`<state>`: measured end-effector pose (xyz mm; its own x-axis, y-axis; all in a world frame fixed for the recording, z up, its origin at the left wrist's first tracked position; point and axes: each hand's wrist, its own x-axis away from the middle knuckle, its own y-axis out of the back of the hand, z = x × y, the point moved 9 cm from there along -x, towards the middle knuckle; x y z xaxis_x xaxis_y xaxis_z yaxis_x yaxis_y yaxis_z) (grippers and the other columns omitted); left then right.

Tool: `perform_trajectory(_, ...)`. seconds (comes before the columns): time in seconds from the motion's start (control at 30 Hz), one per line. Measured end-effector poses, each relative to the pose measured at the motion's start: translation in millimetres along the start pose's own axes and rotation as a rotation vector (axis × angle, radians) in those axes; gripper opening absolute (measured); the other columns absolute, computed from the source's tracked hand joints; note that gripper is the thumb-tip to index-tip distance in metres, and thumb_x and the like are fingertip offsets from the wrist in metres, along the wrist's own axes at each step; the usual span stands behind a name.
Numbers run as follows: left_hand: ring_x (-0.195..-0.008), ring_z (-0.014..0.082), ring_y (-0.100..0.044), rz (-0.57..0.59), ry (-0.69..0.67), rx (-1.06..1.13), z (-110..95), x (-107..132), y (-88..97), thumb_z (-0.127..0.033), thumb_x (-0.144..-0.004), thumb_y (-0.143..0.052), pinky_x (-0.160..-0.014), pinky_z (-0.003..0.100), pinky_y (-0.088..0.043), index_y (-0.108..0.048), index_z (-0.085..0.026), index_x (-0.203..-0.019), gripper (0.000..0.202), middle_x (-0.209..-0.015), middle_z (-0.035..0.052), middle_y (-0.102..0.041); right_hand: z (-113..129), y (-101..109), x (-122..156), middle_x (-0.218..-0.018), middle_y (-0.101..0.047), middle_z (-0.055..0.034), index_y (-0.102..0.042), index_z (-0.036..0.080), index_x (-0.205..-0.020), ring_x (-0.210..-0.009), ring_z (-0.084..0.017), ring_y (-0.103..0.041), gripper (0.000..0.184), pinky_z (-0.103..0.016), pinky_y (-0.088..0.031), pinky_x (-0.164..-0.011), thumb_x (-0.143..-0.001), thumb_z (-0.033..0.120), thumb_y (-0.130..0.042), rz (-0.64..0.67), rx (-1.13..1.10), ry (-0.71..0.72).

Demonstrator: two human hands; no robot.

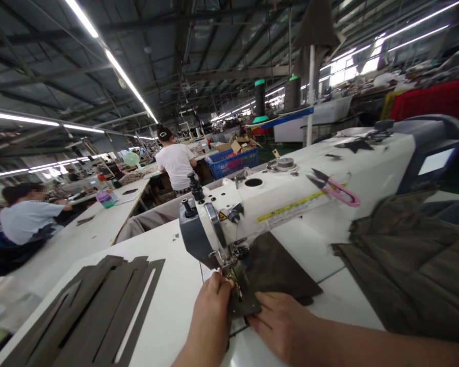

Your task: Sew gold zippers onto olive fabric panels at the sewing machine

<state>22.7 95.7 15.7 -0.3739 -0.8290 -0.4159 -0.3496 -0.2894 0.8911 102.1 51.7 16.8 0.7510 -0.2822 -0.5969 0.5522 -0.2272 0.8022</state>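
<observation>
A white sewing machine (283, 204) stands in front of me, its presser foot (227, 257) low over a small dark olive fabric piece (245, 307). My left hand (214, 300) pinches this piece's left edge, close by the foot. At its right edge, my right hand (277, 318) grips the same piece between thumb and fingers; the thumb tip is partly hidden. Behind the right hand a larger olive fabric panel (279, 265) lies flat on the machine bed. Something gold-coloured shows beside the foot, too small to make out.
Cut olive strips (99, 300) lie on the left of the white table (168, 306). Bunched olive cloth (416, 260) covers its right side. Pink-handled thread snips (334, 188) rest on the machine arm. Thread cones (260, 99) stand behind. Two co-workers (176, 163) are farther off.
</observation>
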Motion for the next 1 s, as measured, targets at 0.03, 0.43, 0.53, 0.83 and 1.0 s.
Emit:
perform_trajectory(0.03, -0.088, 0.022, -0.057, 0.002, -0.001, 0.0, 1, 0, 0.3, -0.001, -0.072, -0.041, -0.076, 0.034, -0.052, -0.059, -0.016, -0.095, 0.032, -0.097, 0.01, -0.056, -1, 1, 0, -0.077, -0.062, -0.0078, -0.06, 0.011, -0.079, -0.07, -0.02, -0.053, 0.017, -0.032, -0.042, -0.06, -0.083, 0.005, -0.044, 0.0, -0.007, -0.005)
perform_trajectory(0.43, -0.091, 0.024, -0.055, 0.054, 0.09, 0.062, -15, 11, 11.2, -0.007, -0.078, -0.047, -0.081, 0.04, -0.049, -0.061, -0.017, -0.097, 0.026, -0.1, 0.0093, -0.057, -42, -5, -22, -0.087, -0.059, -0.0067, -0.063, 0.014, -0.088, -0.082, -0.022, -0.054, 0.009, -0.032, -0.042, -0.073, -0.079, 0.017, -0.063, 0.234, -0.12, -0.358)
perform_trajectory(0.53, -0.093, 0.0235, -0.054, 0.027, 0.076, 0.027, -17, 9, 13.3, -0.005, -0.076, -0.047, -0.085, 0.041, -0.046, -0.061, -0.017, -0.093, 0.025, -0.099, 0.0081, -0.057, -45, -9, -25, -0.084, -0.059, -0.0089, -0.062, 0.011, -0.082, -0.078, -0.022, -0.055, 0.014, -0.032, -0.042, -0.072, -0.081, 0.006, -0.049, 0.273, -0.16, -0.361)
perform_trajectory(0.83, -0.084, 0.0219, -0.055, -0.03, 0.21, -0.033, -3, 10, 15.8, -0.003, -0.065, -0.051, -0.077, 0.036, -0.044, -0.062, -0.017, -0.085, 0.026, -0.09, 0.0053, -0.059, -75, -15, -19, -0.079, -0.062, -0.0046, -0.059, 0.015, -0.076, -0.075, -0.018, -0.057, 0.018, -0.025, -0.04, -0.066, -0.076, 0.003, -0.045, 0.135, -0.249, -0.499)
perform_trajectory(1.0, -0.053, 0.0165, -0.053, -0.057, 0.44, 0.022, 10, 25, 17.2, -0.023, -0.08, -0.057, -0.052, 0.026, -0.04, -0.056, -0.017, -0.056, 0.024, -0.055, -0.0001, -0.053, -90, -20, -17, -0.059, -0.059, 0.0001, -0.057, 0.015, -0.064, -0.055, -0.014, -0.055, 0.014, -0.021, -0.035, -0.051, -0.076, 0.012, -0.05, 0.128, -0.326, -0.591)
